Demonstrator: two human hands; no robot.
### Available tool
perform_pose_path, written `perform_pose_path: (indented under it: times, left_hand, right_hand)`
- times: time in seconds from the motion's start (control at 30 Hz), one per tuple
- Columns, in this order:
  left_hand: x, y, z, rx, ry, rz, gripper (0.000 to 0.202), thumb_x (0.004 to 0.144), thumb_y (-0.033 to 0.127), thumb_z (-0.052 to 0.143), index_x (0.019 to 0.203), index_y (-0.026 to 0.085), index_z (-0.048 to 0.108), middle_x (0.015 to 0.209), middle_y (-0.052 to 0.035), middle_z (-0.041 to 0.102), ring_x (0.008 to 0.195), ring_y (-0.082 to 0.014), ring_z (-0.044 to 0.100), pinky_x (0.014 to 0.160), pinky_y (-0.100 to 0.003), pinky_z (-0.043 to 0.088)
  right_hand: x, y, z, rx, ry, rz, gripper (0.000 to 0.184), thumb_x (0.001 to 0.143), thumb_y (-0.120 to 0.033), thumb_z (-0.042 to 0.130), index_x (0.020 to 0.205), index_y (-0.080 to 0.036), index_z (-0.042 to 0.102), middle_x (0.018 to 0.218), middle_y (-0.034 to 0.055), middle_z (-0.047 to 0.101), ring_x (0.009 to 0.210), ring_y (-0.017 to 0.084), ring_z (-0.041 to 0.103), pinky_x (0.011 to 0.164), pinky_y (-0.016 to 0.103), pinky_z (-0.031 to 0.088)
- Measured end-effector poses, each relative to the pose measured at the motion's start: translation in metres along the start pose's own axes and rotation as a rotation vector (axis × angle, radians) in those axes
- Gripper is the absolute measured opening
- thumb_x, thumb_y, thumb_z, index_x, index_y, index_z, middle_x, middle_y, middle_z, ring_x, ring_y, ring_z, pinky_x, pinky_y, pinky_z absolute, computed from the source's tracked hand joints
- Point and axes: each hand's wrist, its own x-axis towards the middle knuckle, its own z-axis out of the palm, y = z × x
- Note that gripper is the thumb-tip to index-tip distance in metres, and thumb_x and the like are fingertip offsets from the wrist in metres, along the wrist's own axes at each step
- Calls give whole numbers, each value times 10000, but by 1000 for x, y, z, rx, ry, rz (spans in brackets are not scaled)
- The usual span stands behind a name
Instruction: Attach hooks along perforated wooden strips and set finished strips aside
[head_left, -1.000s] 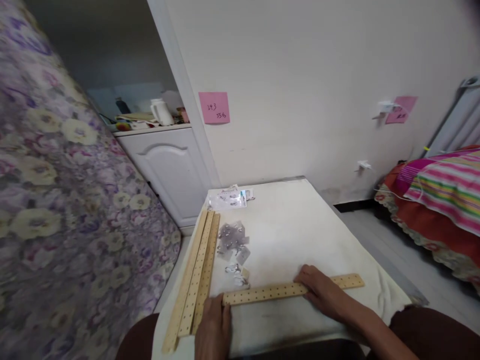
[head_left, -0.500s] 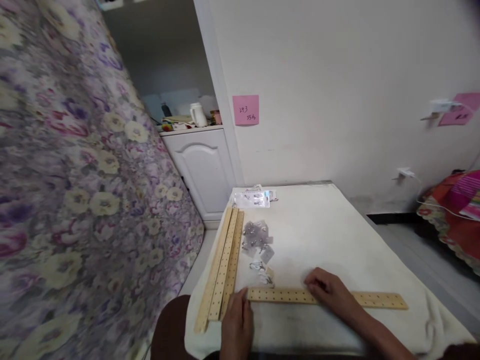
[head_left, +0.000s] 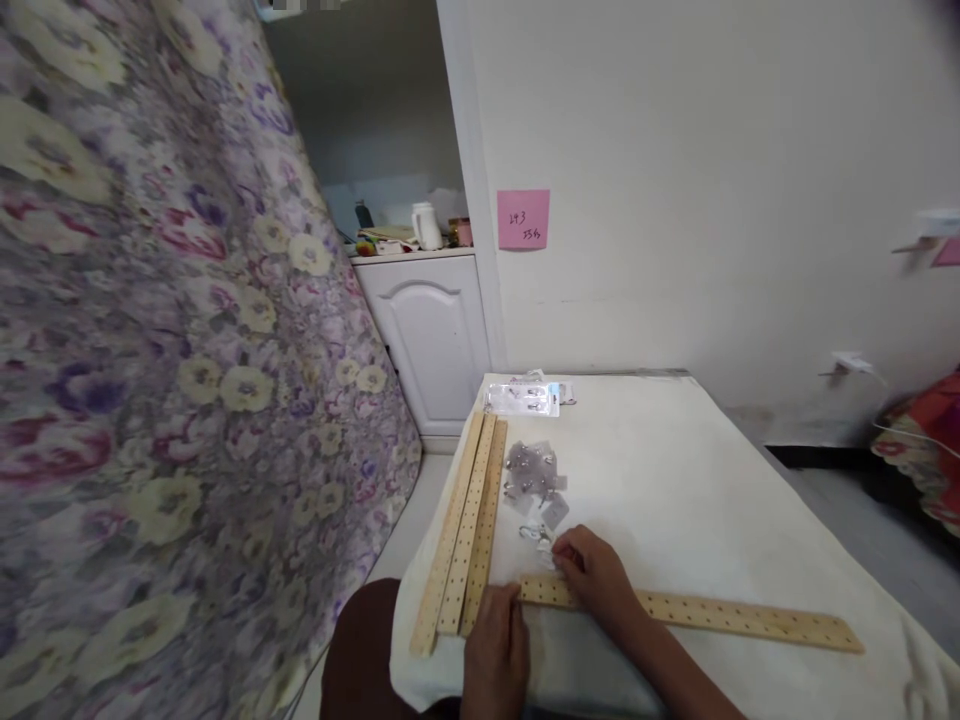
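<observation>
A pale wooden strip (head_left: 739, 617) with rows of small holes lies crosswise near the table's front edge. My left hand (head_left: 496, 640) is closed at its left end, thumb and fingers against the wood. Across the strip reaches my right hand (head_left: 596, 572), its fingertips pinched together at a little pile of white hook-like pieces (head_left: 536, 537). Whether one of those pieces is between the fingers is hidden. Just behind that pile, small clear bags with metal parts (head_left: 531, 470) are heaped on the cloth.
Several more perforated wooden strips (head_left: 466, 535) lie lengthwise along the table's left side. Clear packets (head_left: 523, 399) rest at the far left corner of the white-covered table (head_left: 645, 460). A floral curtain (head_left: 225, 400) hangs at left, and a white cabinet (head_left: 435, 340) stands behind.
My right hand has moved left along the wooden strip to the white pieces. My left hand stays at the strip's end. The view has turned slightly left.
</observation>
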Motion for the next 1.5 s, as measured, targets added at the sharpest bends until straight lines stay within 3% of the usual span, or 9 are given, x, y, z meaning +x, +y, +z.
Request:
perform_pose_path:
  times: [0.2, 0.33, 0.53, 0.7, 0.9, 1.03, 1.13, 1.27, 1.5]
  left_hand:
    - [0, 3, -1, -6, -27, -14, 235, 920, 249, 406, 1015, 205, 616, 901, -89, 658, 872, -217, 644, 776, -336, 539]
    - [-1, 4, -1, -15, -32, -21, 232, 923, 234, 405, 1025, 201, 611, 902, -87, 648, 875, -214, 635, 786, -331, 529]
    - [-3, 0, 1, -4, -20, 4, 219, 920, 212, 416, 1027, 204, 607, 896, -80, 644, 870, -210, 632, 777, -316, 524]
    - [-4, 0, 2, -6, -4, 9, 208, 914, 211, 435, 1040, 198, 600, 923, -82, 641, 891, -210, 627, 793, -317, 517]
    - [2, 10, -4, -58, -22, -24, 191, 917, 225, 435, 1009, 196, 601, 901, -63, 629, 867, -201, 617, 773, -316, 506]
    - [4, 32, -7, -115, -47, -94, 188, 916, 256, 442, 973, 198, 611, 874, -50, 628, 826, -195, 613, 736, -302, 497]
    - [3, 44, -4, -149, -103, -145, 176, 896, 266, 477, 997, 200, 605, 848, -35, 622, 760, -183, 603, 692, -287, 489]
    - [-3, 42, -1, -136, -80, -241, 199, 854, 260, 534, 1031, 189, 590, 806, -20, 605, 710, -181, 588, 672, -288, 486]
    - [-14, 32, -8, -118, -30, -205, 251, 822, 221, 566, 1072, 203, 580, 1001, -62, 600, 905, -210, 578, 790, -315, 489]
  right_hand:
    - [-2, -9, 6, -120, -31, -55, 228, 796, -159, 506, 949, -254, 646, 941, 18, 590, 805, 162, 603, 743, 265, 437]
    - [-4, -14, 7, -163, -20, -95, 201, 819, -164, 470, 905, -246, 632, 953, 25, 568, 814, 169, 592, 729, 272, 424]
    - [-5, -8, -4, 271, 109, 21, 34, 741, -241, 586, 727, -212, 597, 764, 4, 534, 722, 176, 519, 699, 297, 407]
    - [-7, 4, -19, 534, 120, 163, 223, 764, -418, 606, 740, -203, 553, 594, -39, 498, 558, 140, 479, 549, 267, 409]
    - [-13, 10, -11, 827, 88, 278, 374, 741, -470, 625, 971, -179, 574, 615, -44, 552, 511, 116, 521, 517, 254, 445]
    - [-17, 5, -4, 913, 37, 308, 321, 710, -457, 676, 851, -180, 593, 581, -33, 580, 519, 121, 553, 522, 251, 463]
    - [-20, -1, -1, 916, 13, 305, 295, 709, -459, 672, 789, -198, 561, 573, -34, 597, 507, 124, 563, 514, 251, 467]
    - [-19, -8, 5, 829, -1, 257, 243, 704, -417, 662, 754, -205, 553, 561, -42, 593, 476, 119, 542, 467, 229, 422]
    - [-12, -18, 18, 572, -20, 159, 82, 717, -290, 590, 705, -212, 568, 603, -25, 598, 569, 146, 553, 544, 245, 426]
